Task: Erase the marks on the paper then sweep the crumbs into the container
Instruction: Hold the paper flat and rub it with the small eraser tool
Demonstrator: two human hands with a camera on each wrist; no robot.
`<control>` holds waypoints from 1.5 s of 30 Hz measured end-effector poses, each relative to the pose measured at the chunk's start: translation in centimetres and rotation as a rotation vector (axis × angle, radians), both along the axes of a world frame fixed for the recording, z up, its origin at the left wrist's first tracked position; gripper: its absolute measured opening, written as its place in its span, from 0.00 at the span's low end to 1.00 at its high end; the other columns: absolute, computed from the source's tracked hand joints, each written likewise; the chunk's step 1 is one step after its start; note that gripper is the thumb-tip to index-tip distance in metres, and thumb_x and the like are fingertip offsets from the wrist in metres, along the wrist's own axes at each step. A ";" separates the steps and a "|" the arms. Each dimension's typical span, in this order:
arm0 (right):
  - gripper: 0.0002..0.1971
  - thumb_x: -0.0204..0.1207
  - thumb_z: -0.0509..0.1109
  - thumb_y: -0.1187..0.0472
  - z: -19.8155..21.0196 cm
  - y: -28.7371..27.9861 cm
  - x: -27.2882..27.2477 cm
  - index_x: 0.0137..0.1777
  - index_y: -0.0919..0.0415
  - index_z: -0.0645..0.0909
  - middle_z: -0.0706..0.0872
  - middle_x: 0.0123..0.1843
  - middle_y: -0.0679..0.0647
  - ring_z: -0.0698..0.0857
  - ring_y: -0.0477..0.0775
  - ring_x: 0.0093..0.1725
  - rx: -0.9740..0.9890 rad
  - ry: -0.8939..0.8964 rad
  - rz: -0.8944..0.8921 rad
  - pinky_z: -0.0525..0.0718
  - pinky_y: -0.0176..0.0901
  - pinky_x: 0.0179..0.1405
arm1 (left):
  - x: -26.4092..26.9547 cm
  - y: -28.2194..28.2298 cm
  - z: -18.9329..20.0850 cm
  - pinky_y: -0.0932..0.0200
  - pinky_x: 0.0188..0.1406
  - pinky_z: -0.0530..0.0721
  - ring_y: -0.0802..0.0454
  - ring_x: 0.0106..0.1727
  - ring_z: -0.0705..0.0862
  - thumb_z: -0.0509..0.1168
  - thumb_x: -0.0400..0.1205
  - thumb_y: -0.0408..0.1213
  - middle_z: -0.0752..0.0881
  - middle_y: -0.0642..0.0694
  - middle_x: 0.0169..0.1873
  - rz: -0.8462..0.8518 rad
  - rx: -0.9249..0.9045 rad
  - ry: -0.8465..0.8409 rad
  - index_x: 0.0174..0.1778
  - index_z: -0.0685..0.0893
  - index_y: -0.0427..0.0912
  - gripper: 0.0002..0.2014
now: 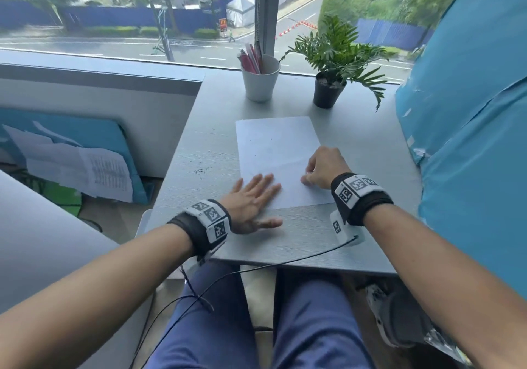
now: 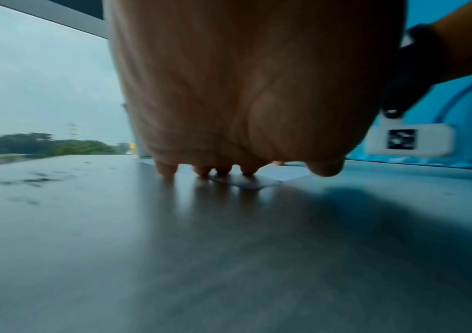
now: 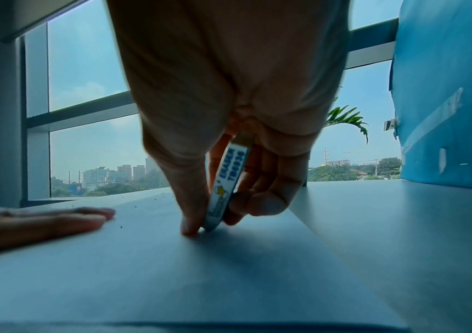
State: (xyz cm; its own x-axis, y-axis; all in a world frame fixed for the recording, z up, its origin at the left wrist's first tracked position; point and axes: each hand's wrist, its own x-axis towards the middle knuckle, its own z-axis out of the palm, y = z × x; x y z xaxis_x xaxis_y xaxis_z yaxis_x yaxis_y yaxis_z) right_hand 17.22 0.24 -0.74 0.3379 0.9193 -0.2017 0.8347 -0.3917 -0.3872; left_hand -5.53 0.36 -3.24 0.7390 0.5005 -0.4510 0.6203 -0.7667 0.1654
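Note:
A white sheet of paper lies on the grey table. My right hand pinches a flat white eraser with blue lettering between thumb and fingers, its lower end pressed on the paper near the right edge. My left hand lies flat with straight fingers on the paper's near left corner, palm on the table. Dark eraser crumbs are scattered on the table left of the sheet, and a few specks sit on the paper. In the left wrist view the fingertips touch the sheet's corner.
A white cup with pink pens and a small potted plant stand at the back by the window. A blue padded surface rises along the right side. The table's near edge runs just behind my wrists.

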 end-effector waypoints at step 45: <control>0.09 0.76 0.69 0.60 1.5 2.6 -2.7 0.43 0.65 0.89 0.90 0.47 0.58 0.86 0.58 0.49 0.006 0.062 0.141 0.80 0.39 0.43 | -0.5 11.3 0.7 0.36 0.81 0.28 0.51 0.86 0.31 0.71 0.62 0.76 0.33 0.54 0.86 0.166 -0.046 -0.053 0.88 0.35 0.50 0.70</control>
State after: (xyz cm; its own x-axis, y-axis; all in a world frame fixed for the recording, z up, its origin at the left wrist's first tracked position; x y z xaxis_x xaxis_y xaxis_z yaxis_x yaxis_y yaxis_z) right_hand 14.50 2.88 0.71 0.1921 0.9581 -0.2124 0.8559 -0.2694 -0.4414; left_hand -6.01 11.64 -2.52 0.6714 0.5974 -0.4385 0.7271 -0.6456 0.2336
